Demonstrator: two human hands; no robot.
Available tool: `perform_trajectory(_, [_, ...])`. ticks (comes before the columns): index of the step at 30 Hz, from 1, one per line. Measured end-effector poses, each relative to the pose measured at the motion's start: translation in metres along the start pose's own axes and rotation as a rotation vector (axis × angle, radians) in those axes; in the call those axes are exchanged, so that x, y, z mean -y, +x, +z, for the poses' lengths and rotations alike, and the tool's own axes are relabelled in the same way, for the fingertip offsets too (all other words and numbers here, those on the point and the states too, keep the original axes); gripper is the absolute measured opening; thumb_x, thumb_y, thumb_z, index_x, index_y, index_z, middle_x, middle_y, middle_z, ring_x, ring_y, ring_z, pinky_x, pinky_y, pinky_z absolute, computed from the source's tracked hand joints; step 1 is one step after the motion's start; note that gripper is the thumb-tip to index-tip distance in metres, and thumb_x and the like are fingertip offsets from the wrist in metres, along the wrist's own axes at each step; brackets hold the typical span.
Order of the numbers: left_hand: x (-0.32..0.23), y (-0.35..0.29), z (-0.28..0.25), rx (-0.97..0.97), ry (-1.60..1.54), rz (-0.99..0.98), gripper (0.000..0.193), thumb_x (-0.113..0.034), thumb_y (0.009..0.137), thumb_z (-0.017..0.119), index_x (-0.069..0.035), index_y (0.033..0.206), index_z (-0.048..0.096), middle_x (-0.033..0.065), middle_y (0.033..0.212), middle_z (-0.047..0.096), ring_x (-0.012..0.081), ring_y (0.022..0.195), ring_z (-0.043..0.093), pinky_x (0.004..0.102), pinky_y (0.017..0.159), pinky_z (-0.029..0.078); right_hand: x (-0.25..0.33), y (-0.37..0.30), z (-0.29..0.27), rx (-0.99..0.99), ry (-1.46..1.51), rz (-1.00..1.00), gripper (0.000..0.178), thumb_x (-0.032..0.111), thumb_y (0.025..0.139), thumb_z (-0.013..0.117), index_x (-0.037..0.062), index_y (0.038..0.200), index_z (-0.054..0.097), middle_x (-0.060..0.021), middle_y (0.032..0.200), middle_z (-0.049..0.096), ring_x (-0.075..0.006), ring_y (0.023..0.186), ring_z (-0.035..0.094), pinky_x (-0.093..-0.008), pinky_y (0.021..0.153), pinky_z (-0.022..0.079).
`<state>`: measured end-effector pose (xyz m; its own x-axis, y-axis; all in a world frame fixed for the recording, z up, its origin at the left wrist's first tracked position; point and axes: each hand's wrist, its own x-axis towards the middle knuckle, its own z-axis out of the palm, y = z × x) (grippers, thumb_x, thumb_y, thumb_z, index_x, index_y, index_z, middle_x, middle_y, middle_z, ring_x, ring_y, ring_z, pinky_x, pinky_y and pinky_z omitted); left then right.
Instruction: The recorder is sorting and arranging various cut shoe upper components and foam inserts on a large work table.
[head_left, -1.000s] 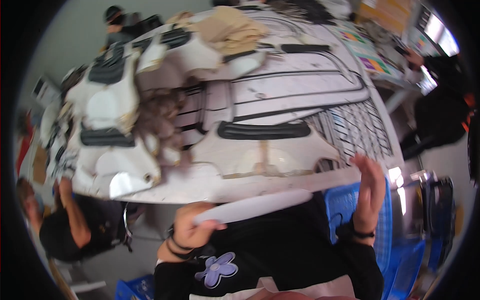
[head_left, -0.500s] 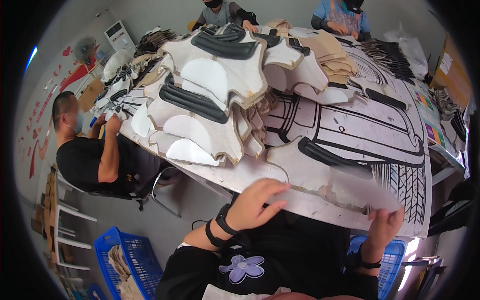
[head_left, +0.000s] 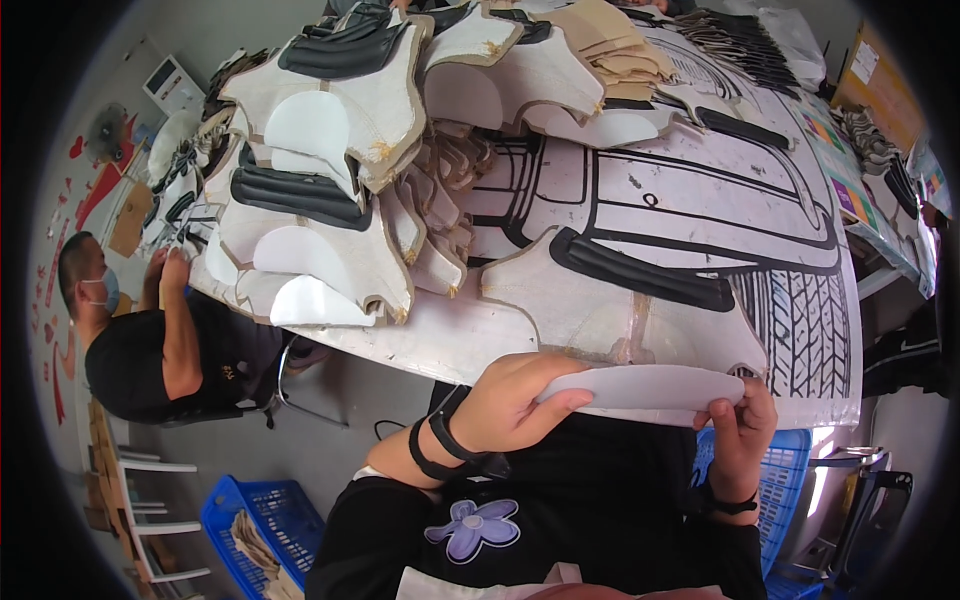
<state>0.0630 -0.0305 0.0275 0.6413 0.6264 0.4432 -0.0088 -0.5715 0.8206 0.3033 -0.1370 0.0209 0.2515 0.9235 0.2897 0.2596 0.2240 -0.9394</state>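
Between my hands, above the table's near edge, is a thin white rounded sheet (head_left: 655, 387). My left hand (head_left: 525, 400) is closed on its left end, thumb over the near side. My right hand (head_left: 742, 425) pinches the opposite end between thumb and fingers. Just beyond the sheet a pale shaped panel (head_left: 585, 300) lies flat on the table, with a black ribbed pad (head_left: 640, 270) along its far part. My hands partly cover the panel's near edge.
Stacked pale panels (head_left: 330, 240) with black pads and white rounded patches rise at the left of the printed table (head_left: 690, 190). Brown sheets (head_left: 605, 45) lie farther back. Blue baskets (head_left: 265, 530) stand below. A co-worker (head_left: 150, 340) sits at the left.
The white sheet, blurred by motion before, is now level and gripped at both ends. My left fingers have closed on it. The whole view has shifted, and the stacks appear farther left.
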Motion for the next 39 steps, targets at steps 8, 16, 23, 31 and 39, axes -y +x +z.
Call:
perform_trajectory(8, [0.005,0.010,0.007,-0.202,0.464,0.012,0.015,-0.017,0.077,0.066,-0.004,0.081,0.062,0.0062,0.053,0.052,0.0232,0.044,0.051,0.0299,0.044,0.039,-0.010,0.010,-0.005,0.047,-0.673,-0.200,0.025,0.014,0.074,0.069,-0.0018,0.078,0.050,-0.0105,0.057,0.047,-0.0242,0.049,0.047,-0.0311,0.046,0.033])
perform_trajectory(16, [0.003,0.003,0.013,-0.386,0.371,0.128,0.016,-0.016,0.073,0.070,-0.004,0.073,0.059,0.0078,0.054,0.053,0.0247,0.044,0.050,0.0309,0.045,0.039,0.005,-0.001,0.009,-0.007,-0.746,-0.605,0.027,0.009,0.074,0.067,-0.0022,0.088,0.047,-0.0110,0.076,0.050,-0.0267,0.061,0.049,-0.0331,0.058,0.040])
perform_trajectory(23, [0.006,-0.006,0.000,-0.358,0.127,0.148,0.016,-0.016,0.074,0.068,-0.003,0.073,0.058,0.0095,0.060,0.055,0.0263,0.049,0.051,0.0323,0.046,0.038,0.021,0.006,-0.004,0.136,-0.712,-0.501,0.044,0.011,0.069,0.074,0.0012,0.103,0.049,-0.0087,0.082,0.060,-0.0251,0.072,0.058,-0.0300,0.065,0.044])
perform_trajectory(31, [0.005,-0.010,0.003,-0.395,-0.077,0.155,0.019,-0.017,0.078,0.066,-0.002,0.076,0.055,0.0099,0.058,0.052,0.0256,0.048,0.048,0.0315,0.046,0.036,0.008,-0.004,-0.023,0.221,-0.684,-0.434,0.055,0.014,0.070,0.073,-0.0003,0.111,0.040,-0.0055,0.074,0.060,-0.0258,0.070,0.058,-0.0322,0.069,0.044])
perform_trajectory(39, [0.014,-0.032,0.008,-0.436,-0.116,0.155,0.028,-0.026,0.086,0.058,-0.002,0.093,0.045,0.0107,0.066,0.055,0.0129,0.051,0.047,0.0254,0.048,0.038,-0.028,-0.023,-0.047,0.142,-0.313,-0.493,0.059,0.017,0.081,0.064,-0.0022,0.123,0.028,-0.0099,0.084,0.058,-0.0210,0.077,0.052,-0.0332,0.079,0.040])
